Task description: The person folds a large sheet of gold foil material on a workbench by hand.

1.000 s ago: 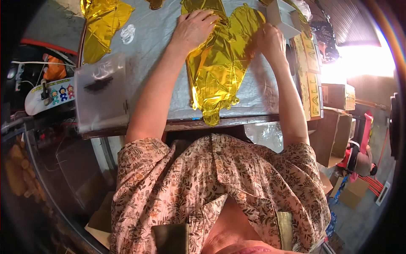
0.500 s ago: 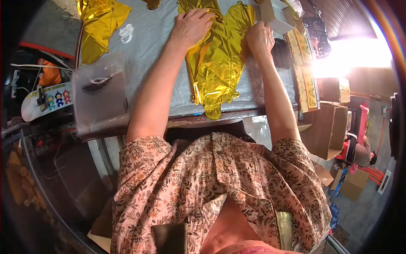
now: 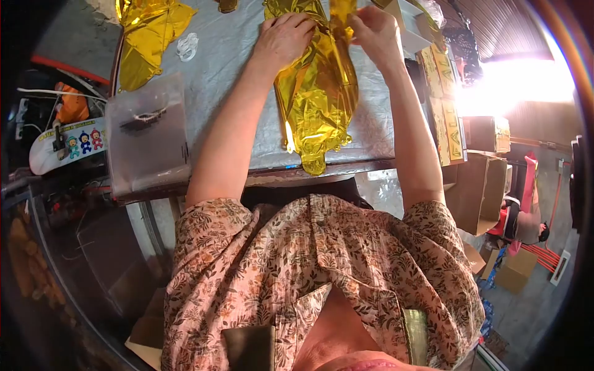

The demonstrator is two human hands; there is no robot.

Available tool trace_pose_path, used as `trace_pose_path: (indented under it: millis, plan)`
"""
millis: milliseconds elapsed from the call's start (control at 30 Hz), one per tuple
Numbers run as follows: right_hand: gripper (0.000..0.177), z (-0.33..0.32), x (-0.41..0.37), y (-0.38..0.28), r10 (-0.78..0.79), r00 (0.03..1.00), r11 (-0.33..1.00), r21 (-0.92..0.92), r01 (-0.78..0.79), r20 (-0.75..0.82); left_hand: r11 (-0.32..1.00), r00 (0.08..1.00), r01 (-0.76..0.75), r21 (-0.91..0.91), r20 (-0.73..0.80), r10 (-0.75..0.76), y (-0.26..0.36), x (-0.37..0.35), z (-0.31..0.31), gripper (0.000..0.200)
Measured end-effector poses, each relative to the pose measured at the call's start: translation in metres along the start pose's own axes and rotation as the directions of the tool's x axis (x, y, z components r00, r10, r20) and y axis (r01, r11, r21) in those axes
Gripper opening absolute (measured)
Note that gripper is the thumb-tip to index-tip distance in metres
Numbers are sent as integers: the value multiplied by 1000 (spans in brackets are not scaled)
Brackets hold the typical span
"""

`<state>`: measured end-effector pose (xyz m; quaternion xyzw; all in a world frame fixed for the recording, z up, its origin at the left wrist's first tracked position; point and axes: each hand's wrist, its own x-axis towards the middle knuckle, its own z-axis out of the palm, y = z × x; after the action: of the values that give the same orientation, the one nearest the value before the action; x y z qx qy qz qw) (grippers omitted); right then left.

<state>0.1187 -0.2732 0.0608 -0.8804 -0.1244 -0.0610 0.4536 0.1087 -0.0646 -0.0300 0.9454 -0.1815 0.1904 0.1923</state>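
A deflated gold foil balloon [image 3: 315,105] lies lengthwise on the grey-covered table, its rounded tab [image 3: 314,162] reaching the front edge. My left hand [image 3: 284,40] rests on the balloon's left side, palm down, fingers spread over the foil. At the right, my right hand [image 3: 377,34] pinches the balloon's edge between thumb and fingers. That right-hand part of the foil is lifted and turned inward over the middle. The balloon's far end runs out of the top of the view.
More gold foil [image 3: 145,40] lies at the table's left. Near it are a coil of white ribbon [image 3: 187,47] and a clear plastic bag [image 3: 147,136]. A white box [image 3: 408,28] and yellow-printed cartons [image 3: 442,102] line the right edge. Another person [image 3: 526,226] is at far right.
My right hand has moved up and inward, bringing the balloon's right flap over toward the middle. The foil now looks narrower. My left hand has stayed almost in place.
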Motion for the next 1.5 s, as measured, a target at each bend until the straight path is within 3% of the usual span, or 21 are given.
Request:
trace_pose_path:
  millis: [67, 100, 133, 167, 200, 233, 300, 333, 400, 433, 500, 633, 800, 900, 1033, 1233, 1300, 1333, 1400, 1433, 1500]
  plan:
    - [31, -3, -4, -28, 65, 956, 915, 364, -172, 286, 1000, 1000, 5, 26, -6, -5, -1, 0, 0, 39]
    - [31, -1, -4, -23, 64, 955, 915, 366, -172, 288, 999, 1000, 11, 50, -11, -10, -1, -1, 1, 38]
    - [31, 3, -5, -12, -73, 979, 886, 464, -23, 189, 999, 1000, 12, 52, -10, -11, 1, 0, -5, 38]
    - [32, 8, -7, 3, -201, 977, 830, 543, 129, 76, 994, 980, 83, 72, 177, -95, 7, 3, -17, 39]
    - [46, 2, -5, 35, -277, 957, 955, 132, 264, 85, 983, 919, 149, 107, 353, -178, 10, 6, -26, 40]
    - [46, 1, -12, 50, -277, 957, 955, 134, 264, 84, 983, 918, 148, 109, 354, -178, 12, 8, -30, 40]
    - [62, 1, -20, 65, -430, 889, 760, -469, 449, 156, 977, 823, 139, 164, 530, -206, 13, 14, -36, 41]
    - [72, 6, -27, 61, -355, 917, 723, -568, 394, 184, 976, 822, 138, 166, 530, -207, 9, 13, -31, 41]
    - [72, 12, -25, 67, -376, 906, 680, -606, 413, 195, 995, 957, 90, 47, 271, -99, -1, 4, -12, 43]
    - [72, 15, -25, 65, -399, 892, 632, -642, 434, 211, 995, 956, 86, 49, 276, -97, -1, 1, -5, 43]
    - [72, 19, -25, 59, -390, 898, 622, -661, 419, 202, 996, 997, 72, -52, 13, -72, -5, -1, 6, 36]
    - [71, 24, -24, 62, -387, 894, 577, -697, 426, 225, 995, 996, 87, -57, 14, -87, -2, -1, 1, 33]
    - [62, 30, -26, 62, -359, 903, 576, -706, 412, 235, 985, 917, 72, 159, 377, -128, 4, 4, -23, 29]
    - [57, 32, -25, 62, -353, 904, 540, -736, 408, 242, 991, 948, 91, 99, 297, -116, 5, 2, -22, 27]
    - [55, 36, -24, 63, -335, 909, 529, -749, 399, 247, 986, 925, 65, 155, 361, -118, 3, 3, -23, 26]
    - [54, 38, -24, 62, -335, 912, 549, -738, 392, 235, 999, 980, 46, -29, 196, -39, -8, 7, -25, 28]
    - [54, 38, -25, 57, -310, 921, 561, -736, 379, 238, 942, 938, 300, -152, 228, -262, -14, 10, -28, 28]
    - [54, 39, -25, 55, -284, 928, 572, -735, 366, 241, 943, 938, 299, -147, 226, -262, -16, 10, -30, 28]
    - [55, 39, -25, 54, -296, 920, 555, -737, 385, 258, 911, 932, 256, -324, -168, -322, -23, 7, -36, 30]
    - [55, 39, -25, 54, -302, 912, 536, -741, 404, 278, 912, 932, 256, -320, -168, -321, -29, 5, -40, 30]
    - [57, 40, -25, 52, -287, 912, 511, -759, 404, 292, 777, 829, 259, -574, -281, -484, -46, 5, -48, 45]
